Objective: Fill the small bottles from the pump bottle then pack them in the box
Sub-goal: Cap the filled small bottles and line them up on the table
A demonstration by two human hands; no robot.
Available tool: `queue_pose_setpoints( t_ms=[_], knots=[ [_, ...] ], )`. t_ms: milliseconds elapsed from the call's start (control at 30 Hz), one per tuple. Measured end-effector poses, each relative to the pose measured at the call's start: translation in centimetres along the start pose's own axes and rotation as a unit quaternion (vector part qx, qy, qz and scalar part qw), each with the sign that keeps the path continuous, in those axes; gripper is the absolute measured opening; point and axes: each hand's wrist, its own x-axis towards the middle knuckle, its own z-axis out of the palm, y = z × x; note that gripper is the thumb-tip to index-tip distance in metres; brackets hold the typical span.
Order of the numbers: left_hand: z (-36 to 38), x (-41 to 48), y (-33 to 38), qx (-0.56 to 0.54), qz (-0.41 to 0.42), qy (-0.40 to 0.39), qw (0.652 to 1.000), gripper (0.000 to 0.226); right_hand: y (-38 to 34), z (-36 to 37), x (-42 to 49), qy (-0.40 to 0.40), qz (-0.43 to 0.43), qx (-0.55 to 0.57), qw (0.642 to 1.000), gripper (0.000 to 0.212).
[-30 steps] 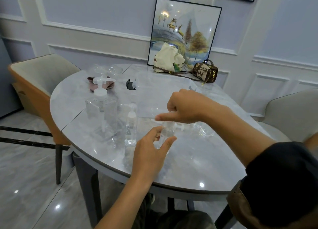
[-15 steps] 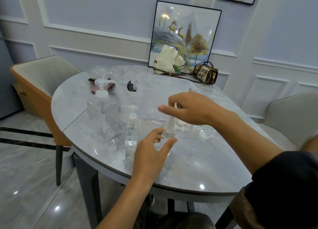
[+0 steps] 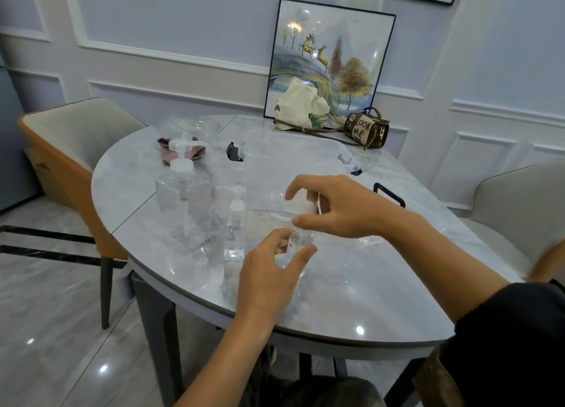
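Note:
A small clear bottle (image 3: 301, 242) stands on the grey marble table (image 3: 351, 287), and my left hand (image 3: 269, 273) grips it between thumb and fingers. Just above it, my right hand (image 3: 337, 207) pinches the bottle's white pump cap (image 3: 308, 204). A second small bottle (image 3: 235, 229) with its white pump on stands just to the left. The large square pump bottle (image 3: 183, 198), clear with a white pump head, stands further left. Behind my hands lies the clear plastic box (image 3: 290, 158) with black latches.
A folded pinkish cloth (image 3: 165, 155) and clear plastic dishes (image 3: 195, 125) lie at the back left. A cream tote bag (image 3: 301, 106), a brown handbag (image 3: 367, 128) and a framed picture (image 3: 330, 54) stand at the back. Chairs flank the table left (image 3: 70, 137) and right (image 3: 519, 198).
My right hand has risen from the small bottle's neck, taking the white pump cap up with it. My left hand has kept its hold on the bottle.

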Motion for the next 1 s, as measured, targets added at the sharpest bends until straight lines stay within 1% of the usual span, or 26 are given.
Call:
queue_pose_setpoints(
  t_ms=[33, 67, 200, 267, 333, 433, 500, 567, 667, 733, 800, 867, 900, 1000],
  knots=[
    [0.0, 0.0, 0.0, 0.002, 0.002, 0.000, 1.000, 0.043, 0.2, 0.1, -0.1, 0.004, -0.012, 0.004, 1.000, 0.018],
    [0.1, 0.0, 0.0, 0.004, 0.004, 0.000, 1.000, 0.043, 0.4, 0.4, 0.0, 0.015, -0.013, 0.001, 1.000, 0.014],
    [0.3, -0.1, 0.0, 0.009, 0.012, -0.005, 1.000, 0.046, 0.7, 1.5, 0.9, 0.066, 0.022, -0.054, 0.996, 0.035],
    [0.3, -0.1, 0.0, 0.006, 0.013, 0.000, 1.000, 0.048, 0.8, 1.9, 0.9, 0.088, 0.012, -0.024, 0.996, 0.039],
    [0.2, -0.1, 0.1, 0.006, 0.011, -0.001, 1.000, 0.050, 1.1, 2.2, 0.6, 0.082, 0.009, 0.010, 0.997, 0.042],
    [0.0, -0.1, 0.3, 0.001, 0.017, -0.006, 1.000, 0.041, 2.1, 3.2, 0.5, 0.065, -0.012, 0.044, 0.997, 0.046],
    [0.0, -0.3, 0.4, -0.002, 0.022, -0.004, 1.000, 0.035, 2.6, 4.0, 0.5, 0.067, -0.018, 0.105, 0.992, 0.052],
    [0.0, -0.4, 0.5, -0.005, 0.025, 0.002, 1.000, 0.031, 2.5, 4.8, 0.6, 0.089, -0.002, 0.147, 0.985, 0.053],
    [0.1, -0.6, 0.5, 0.004, 0.029, 0.021, 0.999, 0.034, 1.6, 5.7, 0.8, 0.137, 0.067, 0.163, 0.975, 0.057],
    [0.0, -0.7, 0.5, 0.013, 0.033, 0.034, 0.999, 0.036, 1.0, 6.0, 0.8, 0.163, 0.113, 0.129, 0.971, 0.061],
    [0.0, -0.8, 0.5, 0.017, 0.037, 0.035, 0.999, 0.038, 0.7, 6.1, 0.5, 0.177, 0.128, 0.067, 0.974, 0.066],
    [0.0, -0.8, 0.6, 0.014, 0.038, 0.026, 0.999, 0.037, 0.9, 5.7, -0.1, 0.175, 0.102, 0.032, 0.979, 0.067],
    [-0.1, -0.7, 0.7, 0.010, 0.035, 0.021, 0.999, 0.034, 1.1, 5.4, -0.3, 0.167, 0.080, 0.034, 0.982, 0.066],
    [-0.2, -0.7, 0.8, 0.008, 0.039, 0.012, 0.999, 0.029, 2.0, 5.0, -0.6, 0.150, 0.012, 0.096, 0.984, 0.053]
  ],
)
